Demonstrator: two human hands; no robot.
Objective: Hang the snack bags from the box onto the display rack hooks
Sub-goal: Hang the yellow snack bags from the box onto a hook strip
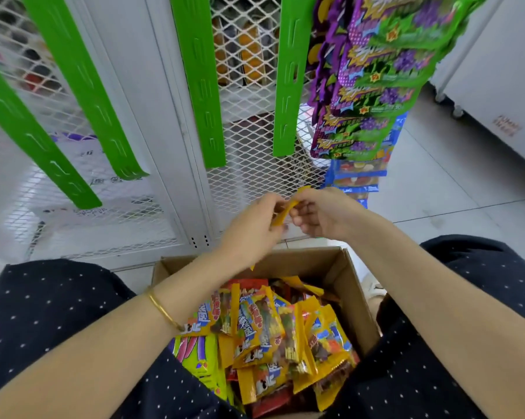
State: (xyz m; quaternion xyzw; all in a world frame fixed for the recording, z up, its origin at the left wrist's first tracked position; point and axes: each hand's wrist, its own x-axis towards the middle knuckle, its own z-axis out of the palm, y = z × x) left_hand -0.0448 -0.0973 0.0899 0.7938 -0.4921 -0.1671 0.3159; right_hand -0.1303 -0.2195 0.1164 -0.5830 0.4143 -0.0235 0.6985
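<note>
A cardboard box [347, 285] sits between my knees, filled with several yellow snack bags [264, 331]. Above it, both hands hold one yellow snack bag [282, 214] seen edge-on. My left hand [252, 228] pinches its lower part and my right hand [318, 213] pinches its top edge. In front of them hang green display strips [202, 86] with hook slots, on a white mesh rack [125, 207]. The strip [290, 77] nearest my hands is bare. Most of the held bag is hidden by my fingers.
Purple and green snack bags [376, 77] hang in a stack at the upper right, with blue packs [358, 173] below them. A white cabinet on castors [497, 86] stands at the far right on the grey tiled floor [454, 182]. My knees flank the box.
</note>
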